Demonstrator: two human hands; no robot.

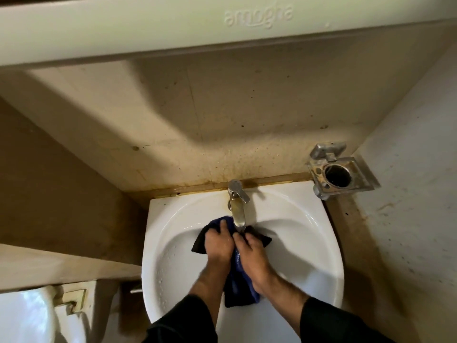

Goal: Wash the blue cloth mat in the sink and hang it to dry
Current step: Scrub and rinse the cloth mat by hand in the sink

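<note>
Your left hand (218, 243) and right hand (249, 253) are both bunched on the blue cloth (241, 283), side by side, fingers curled into it right under the tap (238, 206) spout. The cloth sits inside the white sink (309, 243): one dark corner sticks out left of your left hand, another right of your right hand, and the rest hangs down between your wrists toward the near rim. A metal holder (338, 169) is fixed to the wall at the right.

Glossy white sink (309, 219), cloth mat (241, 288)
</note>
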